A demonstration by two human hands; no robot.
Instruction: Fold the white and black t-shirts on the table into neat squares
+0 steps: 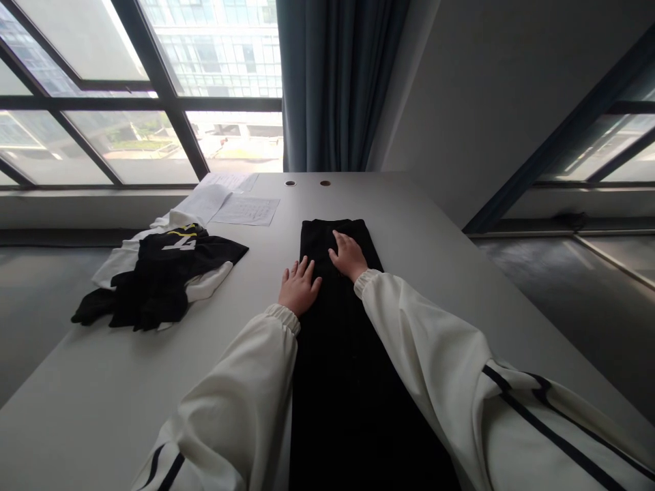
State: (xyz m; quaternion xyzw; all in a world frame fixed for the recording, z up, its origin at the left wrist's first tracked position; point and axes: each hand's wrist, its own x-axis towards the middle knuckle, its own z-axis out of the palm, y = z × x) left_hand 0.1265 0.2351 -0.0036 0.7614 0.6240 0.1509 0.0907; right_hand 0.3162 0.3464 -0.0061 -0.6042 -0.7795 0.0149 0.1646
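Long black trousers point(348, 368) lie flat, folded lengthwise, and run from the middle of the table to the bottom of the view. My left hand point(299, 288) rests at their left edge with its fingers spread. Farther up, near the far end, my right hand point(348, 256) lies on the cloth with fingers stretched and thumb apart. Neither hand grips anything. The near end of the trousers is out of view.
On the white table point(245, 382), a crumpled black and white pile of clothes point(153, 279) lies at the left. Sheets of paper point(246, 210) are behind it. Two round holes are near the far edge, before a blue curtain point(332, 88) and windows.
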